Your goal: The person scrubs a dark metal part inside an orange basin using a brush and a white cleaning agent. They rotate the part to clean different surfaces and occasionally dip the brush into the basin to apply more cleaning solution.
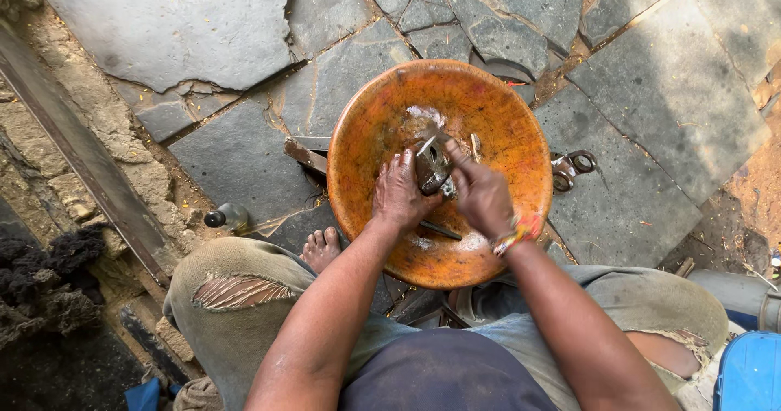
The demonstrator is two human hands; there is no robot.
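Head view: you are looking straight down at your own two hands working over an orange basin point(366, 134) set on a stone-slab floor point(203, 28).
Left hand: your left hand point(401, 193) is curled around the near-left side of a dark metal part point(431, 165), fingers wrapped and closed on it.
Right hand: your right hand point(482, 195) comes in from the other side, fingers bent over the same part and pressing on its right and top; a colourful bracelet point(521, 232) sits at that wrist. How tightly this hand clamps you cannot tell, but it is closed against the part, not spread.
Metal part: it sits between your two hands, above the middle of the basin, tilted, greasy and dark, with a paler edge showing at its upper left.
Basin: round, worn orange, wet and stained inside; a thin dark rod point(439, 230) lies across its lower inner wall just under your left wrist.
Tools: spanners point(572, 169) lie on the slab just beside the basin's right rim.
Bottle: a small bottle point(226, 217) lies on the ground to the left, near your bare foot point(321, 248).
Legs: your knees frame the basin, in torn pale trousers point(236, 293).
Corner: a blue container point(748, 370) shows at the lower right edge.
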